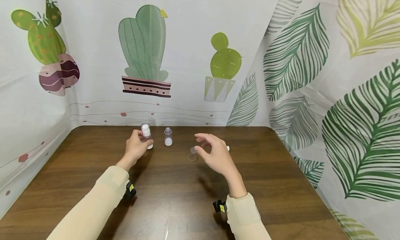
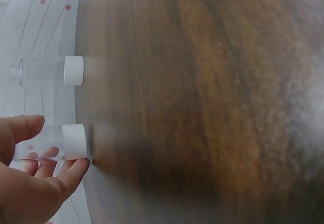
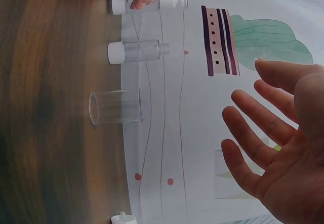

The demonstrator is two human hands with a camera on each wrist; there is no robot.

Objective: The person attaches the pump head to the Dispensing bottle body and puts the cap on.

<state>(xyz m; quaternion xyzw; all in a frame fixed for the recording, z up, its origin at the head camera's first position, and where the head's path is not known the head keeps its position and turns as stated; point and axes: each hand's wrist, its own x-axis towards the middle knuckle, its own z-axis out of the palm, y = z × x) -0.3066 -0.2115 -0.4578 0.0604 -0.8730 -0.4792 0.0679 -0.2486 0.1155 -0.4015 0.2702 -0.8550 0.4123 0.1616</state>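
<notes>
The pump bottle (image 1: 146, 130), in the head view, is upright just left of the open bottle (image 1: 168, 134). The left hand (image 1: 136, 146) grips its body, perhaps so that the white pump top and clear cover are unobstructed. Right of the open bottle, the right hand (image 1: 217, 156) is loosely spread, holding nothing, above the worktop (image 1: 168, 188) near a clear sleeve (image 1: 193, 154).

In the left wrist view, thumb and fingers flank the pump bottle beside the open bottle, probably to steady it; whether its base touches the worktop, I cannot tell.

In the right wrist view, the clear sleeve stands upright near the open bottle, a white piece (image 3: 124, 218) farther off on that side; the gaps likely give fingers room.
</notes>
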